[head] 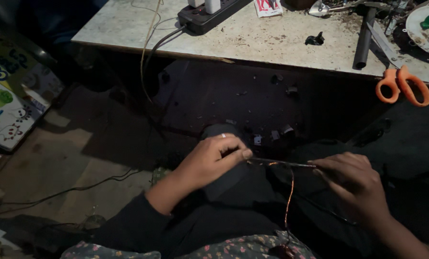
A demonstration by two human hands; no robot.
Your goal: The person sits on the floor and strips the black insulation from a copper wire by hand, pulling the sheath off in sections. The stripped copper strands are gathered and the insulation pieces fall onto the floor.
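A person seated below a worn desk (253,38) stretches a thin dark wire (279,163) between two bare hands over the lap. The left hand (212,160), a ring on one finger, is closed with thumb and fingertips pinching one end of the wire; the right hand (356,184) is closed around the other end. A bare copper strand (289,199) hangs down from the wire's middle toward a patterned cloth (243,247) on the lap. On the desk above lie orange-handled scissors (404,86) at the near edge, a black power strip (209,14) with plugs in it, a dark metal bar (364,41) and a white plate (428,29). Small dark scraps dot the dim surface under the desk, and cables trail over the floor (56,163) at left.
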